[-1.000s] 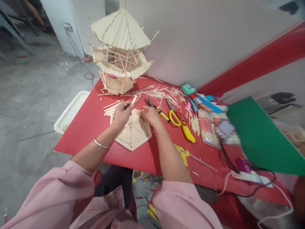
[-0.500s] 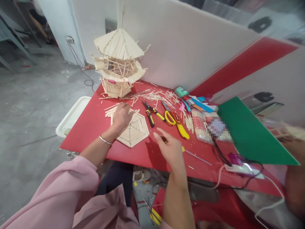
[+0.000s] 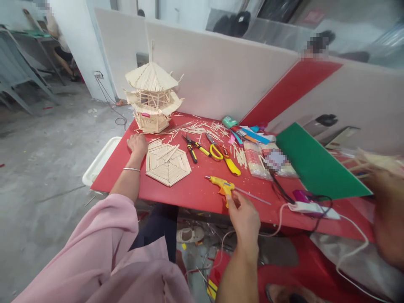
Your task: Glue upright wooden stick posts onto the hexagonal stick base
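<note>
My right hand (image 3: 245, 214) pinches the handle of a yellow hot glue gun (image 3: 222, 183) at the table's front edge. Its nozzle points left, and a clear glue stick (image 3: 254, 196) juts from its rear. My left hand (image 3: 137, 145) rests on the red table left of the sticks, its fingers bent down and their tips hidden. Between my hands lies a flat hexagonal panel (image 3: 168, 168) of pale wooden sticks, with a few sticks across its upper part. Behind it stands a tiered stick pagoda (image 3: 153, 101) with a pointed roof.
Loose sticks (image 3: 202, 129), cutting pliers (image 3: 192, 149) and yellow-handled scissors (image 3: 216, 152) lie beyond the panel. Stick packets (image 3: 255, 160), a green board (image 3: 318, 162) and a white power strip (image 3: 312, 209) are at right. A white tray (image 3: 102, 162) is at left. Another person's arm (image 3: 388, 210) shows at far right.
My left hand has moved off the panel to its left. My right hand, earlier over the glue gun, now grips its handle nearer the front edge. The camera view has shifted.
</note>
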`<action>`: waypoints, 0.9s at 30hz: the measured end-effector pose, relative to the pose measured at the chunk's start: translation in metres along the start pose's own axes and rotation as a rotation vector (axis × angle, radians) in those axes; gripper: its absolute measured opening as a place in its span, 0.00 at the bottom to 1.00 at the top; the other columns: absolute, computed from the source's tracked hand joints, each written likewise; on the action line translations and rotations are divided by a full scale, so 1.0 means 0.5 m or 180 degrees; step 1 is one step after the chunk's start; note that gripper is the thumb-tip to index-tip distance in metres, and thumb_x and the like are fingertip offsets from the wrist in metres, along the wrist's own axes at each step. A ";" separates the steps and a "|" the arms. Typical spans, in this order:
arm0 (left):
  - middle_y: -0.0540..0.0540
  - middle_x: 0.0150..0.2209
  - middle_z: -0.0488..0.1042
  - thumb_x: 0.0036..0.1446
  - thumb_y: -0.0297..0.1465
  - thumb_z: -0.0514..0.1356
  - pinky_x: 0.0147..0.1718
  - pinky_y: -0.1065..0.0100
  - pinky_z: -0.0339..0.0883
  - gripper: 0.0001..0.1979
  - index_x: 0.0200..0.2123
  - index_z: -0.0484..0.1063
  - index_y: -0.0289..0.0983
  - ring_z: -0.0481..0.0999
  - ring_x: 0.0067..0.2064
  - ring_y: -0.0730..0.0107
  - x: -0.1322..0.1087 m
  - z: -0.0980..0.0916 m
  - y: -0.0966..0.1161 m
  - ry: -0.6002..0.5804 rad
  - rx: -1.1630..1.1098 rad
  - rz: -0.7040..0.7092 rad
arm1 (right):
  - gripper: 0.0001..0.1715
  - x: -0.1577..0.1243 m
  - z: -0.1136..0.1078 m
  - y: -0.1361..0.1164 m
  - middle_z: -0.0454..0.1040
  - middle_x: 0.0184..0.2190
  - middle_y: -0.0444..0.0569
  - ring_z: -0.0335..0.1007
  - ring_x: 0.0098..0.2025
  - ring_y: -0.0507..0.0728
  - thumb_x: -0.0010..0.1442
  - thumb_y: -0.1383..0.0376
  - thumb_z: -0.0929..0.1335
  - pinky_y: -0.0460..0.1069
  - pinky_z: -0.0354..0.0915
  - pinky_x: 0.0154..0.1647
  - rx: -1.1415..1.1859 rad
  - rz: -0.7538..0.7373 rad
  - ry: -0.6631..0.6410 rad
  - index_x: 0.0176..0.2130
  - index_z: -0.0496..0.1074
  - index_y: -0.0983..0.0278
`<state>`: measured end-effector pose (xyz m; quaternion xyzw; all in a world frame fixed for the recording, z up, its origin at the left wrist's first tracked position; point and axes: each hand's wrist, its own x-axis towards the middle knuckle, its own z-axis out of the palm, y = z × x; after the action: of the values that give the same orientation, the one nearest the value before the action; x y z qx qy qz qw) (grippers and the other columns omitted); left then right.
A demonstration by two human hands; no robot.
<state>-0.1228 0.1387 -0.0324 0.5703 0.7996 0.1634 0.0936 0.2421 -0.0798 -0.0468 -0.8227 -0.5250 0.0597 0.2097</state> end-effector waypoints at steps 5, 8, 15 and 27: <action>0.33 0.54 0.74 0.56 0.34 0.60 0.55 0.48 0.58 0.13 0.42 0.78 0.38 0.68 0.57 0.43 0.011 0.010 0.001 0.0035 0.0327 0.0212 | 0.29 -0.016 -0.002 0.013 0.78 0.47 0.59 0.73 0.48 0.66 0.62 0.53 0.61 0.55 0.64 0.45 0.0007 0.0101 0.0098 0.54 0.74 0.66; 0.33 0.51 0.76 0.55 0.31 0.60 0.54 0.50 0.59 0.12 0.41 0.79 0.36 0.71 0.56 0.44 0.010 0.017 0.006 0.0073 0.0387 0.0391 | 0.28 -0.016 0.002 0.008 0.78 0.48 0.59 0.73 0.48 0.65 0.63 0.54 0.61 0.54 0.63 0.44 -0.0072 0.0052 0.0098 0.54 0.74 0.65; 0.33 0.47 0.78 0.54 0.22 0.55 0.46 0.57 0.64 0.15 0.42 0.79 0.33 0.75 0.50 0.49 0.012 0.023 0.013 -0.0067 0.0517 0.0512 | 0.26 -0.018 0.022 -0.022 0.77 0.47 0.59 0.72 0.44 0.63 0.67 0.56 0.61 0.52 0.60 0.38 -0.0526 0.0002 -0.0005 0.57 0.71 0.66; 0.39 0.26 0.72 0.54 0.25 0.57 0.46 0.57 0.64 0.08 0.23 0.71 0.33 0.74 0.42 0.55 -0.007 0.015 0.014 0.0397 -0.0552 0.0627 | 0.27 0.005 0.015 -0.033 0.75 0.48 0.60 0.74 0.46 0.64 0.67 0.56 0.62 0.52 0.63 0.37 -0.1013 0.0017 -0.0297 0.59 0.69 0.67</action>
<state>-0.1132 0.1386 -0.0368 0.6245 0.7269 0.2754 0.0761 0.2270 -0.0693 -0.0468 -0.8433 -0.5348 0.0145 0.0519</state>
